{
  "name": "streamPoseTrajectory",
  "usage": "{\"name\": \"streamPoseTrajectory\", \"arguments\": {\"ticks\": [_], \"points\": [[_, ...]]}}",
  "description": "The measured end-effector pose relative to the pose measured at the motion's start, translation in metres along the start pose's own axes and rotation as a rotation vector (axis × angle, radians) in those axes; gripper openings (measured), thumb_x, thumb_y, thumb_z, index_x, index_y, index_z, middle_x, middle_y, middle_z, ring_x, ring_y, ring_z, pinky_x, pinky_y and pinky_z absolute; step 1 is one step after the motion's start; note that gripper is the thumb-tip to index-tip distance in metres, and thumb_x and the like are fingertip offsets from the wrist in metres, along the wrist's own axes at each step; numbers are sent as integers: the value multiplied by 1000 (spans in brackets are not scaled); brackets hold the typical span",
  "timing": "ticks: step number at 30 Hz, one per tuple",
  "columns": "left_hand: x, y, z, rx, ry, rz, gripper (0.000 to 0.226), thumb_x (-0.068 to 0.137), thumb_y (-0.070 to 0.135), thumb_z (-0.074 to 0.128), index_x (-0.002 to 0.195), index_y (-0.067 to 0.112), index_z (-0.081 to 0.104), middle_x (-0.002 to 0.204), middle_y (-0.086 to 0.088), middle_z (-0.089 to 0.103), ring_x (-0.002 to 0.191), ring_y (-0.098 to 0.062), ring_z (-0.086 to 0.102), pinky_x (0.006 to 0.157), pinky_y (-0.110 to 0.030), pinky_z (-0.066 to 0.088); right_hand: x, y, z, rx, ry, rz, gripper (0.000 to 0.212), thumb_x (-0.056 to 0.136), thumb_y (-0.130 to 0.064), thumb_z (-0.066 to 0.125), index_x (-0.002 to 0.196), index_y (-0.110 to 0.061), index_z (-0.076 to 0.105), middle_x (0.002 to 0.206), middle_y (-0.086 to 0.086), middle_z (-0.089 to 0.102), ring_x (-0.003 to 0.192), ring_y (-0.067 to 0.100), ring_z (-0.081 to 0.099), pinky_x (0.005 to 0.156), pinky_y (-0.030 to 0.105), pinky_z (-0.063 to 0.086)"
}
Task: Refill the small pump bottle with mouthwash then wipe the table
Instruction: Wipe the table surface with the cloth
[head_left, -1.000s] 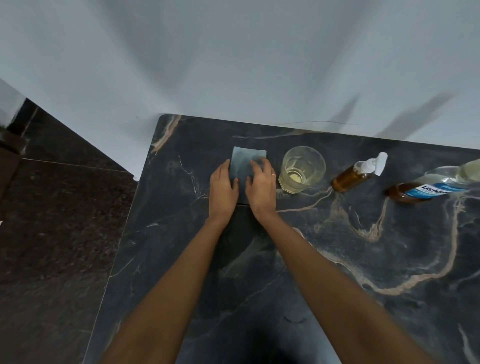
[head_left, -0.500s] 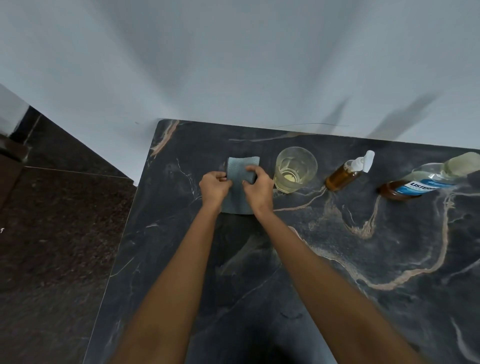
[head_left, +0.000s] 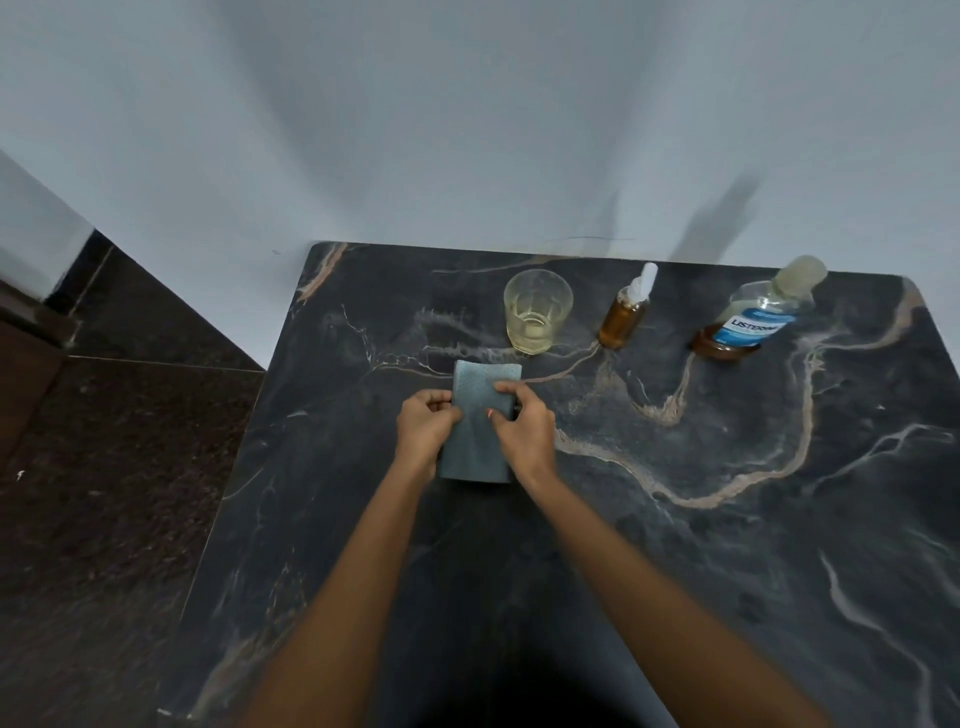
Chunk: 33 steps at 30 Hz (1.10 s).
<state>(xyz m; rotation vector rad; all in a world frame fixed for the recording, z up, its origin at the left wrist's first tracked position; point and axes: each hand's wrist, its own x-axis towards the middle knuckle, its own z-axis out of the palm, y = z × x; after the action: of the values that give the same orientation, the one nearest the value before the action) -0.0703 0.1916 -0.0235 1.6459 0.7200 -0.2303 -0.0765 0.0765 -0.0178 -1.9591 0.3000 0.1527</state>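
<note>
Both hands are gripping a folded grey cloth (head_left: 478, 431) on the dark marble bench (head_left: 675, 519): left hand (head_left: 423, 428) pinching its left edge, right hand (head_left: 524, 431) its right. Its long axis is running away from the person, pointing toward the glass (head_left: 537, 312). The pump bottle (head_left: 626, 314) and mouthwash bottle (head_left: 753, 317) are standing behind.

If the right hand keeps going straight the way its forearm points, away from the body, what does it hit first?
Probably the glass. The right hand, gripping the cloth, points up toward it, with bare table between. Depth is uncertain; it might pass just left.
</note>
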Motion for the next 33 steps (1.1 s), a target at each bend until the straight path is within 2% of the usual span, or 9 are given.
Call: {"name": "streamPoseTrajectory", "arguments": {"ticks": [5,9,15,19,22,24,27,30,33], "points": [[-44,-14,18,48,-44,60,15,80,2,60,90,12,59,79,4,60,73,-8,57,58,-20,44,-33,21,-35,24,13,20,29,82,-5,62,110,-13,59,115,2,61,106,15,53,84,18,41],[-77,-29,33,76,-106,77,16,80,1,60,85,17,57,83,4,60,79,-10,58,61,-21,45,-63,42,-62,39,35,26,24,86,-8,58,109,-14,60,112,2,61,95,9,53,81,23,45],[-124,-63,60,221,-211,68,18,78,6,66,92,14,57,86,1,62,81,-12,60,69,-27,51,-107,85,-106,-9,95,28,19,92,-9,49,106,-16,61,103,-4,62,88,6,56,66,10,42],[-157,-84,88,308,-289,81,21,76,6,69,93,11,56,83,-4,62,79,-18,62,76,-37,55,-132,113,-132,-119,152,33,20,93,-10,46,105,-17,61,108,-3,64,93,10,57,76,25,43],[-175,-95,104,364,-336,112,24,75,4,69,96,5,57,87,-11,64,82,-22,63,77,-39,56,-149,134,-148,-236,149,25,16,93,-17,48,106,-15,57,108,1,61,90,13,56,71,29,43],[-182,-103,112,402,-371,122,25,75,4,69,98,2,57,90,-15,65,81,-23,63,75,-36,56,-159,146,-155,-321,133,6,16,93,-20,49,106,-14,56,106,3,55,86,19,58,65,30,43],[-191,-114,118,479,-401,175,23,77,4,67,97,2,57,91,-16,67,74,-15,60,64,-18,49,-169,156,-163,-424,121,-10,18,91,-21,52,107,-13,54,110,6,48,84,24,58,61,29,41],[-195,-121,119,530,-387,233,20,79,3,64,98,4,59,92,-15,66,73,-11,57,59,-6,42,-172,160,-166,-558,97,-6,22,89,-18,54,110,-12,54,122,11,44,99,28,52,71,35,46],[-196,-123,113,555,-321,337,15,83,3,58,97,8,62,96,-10,66,83,-14,60,74,-17,46,-175,161,-163,-700,107,-16,30,88,-19,56,117,-12,54,137,19,40,118,36,44,95,46,39]]}}
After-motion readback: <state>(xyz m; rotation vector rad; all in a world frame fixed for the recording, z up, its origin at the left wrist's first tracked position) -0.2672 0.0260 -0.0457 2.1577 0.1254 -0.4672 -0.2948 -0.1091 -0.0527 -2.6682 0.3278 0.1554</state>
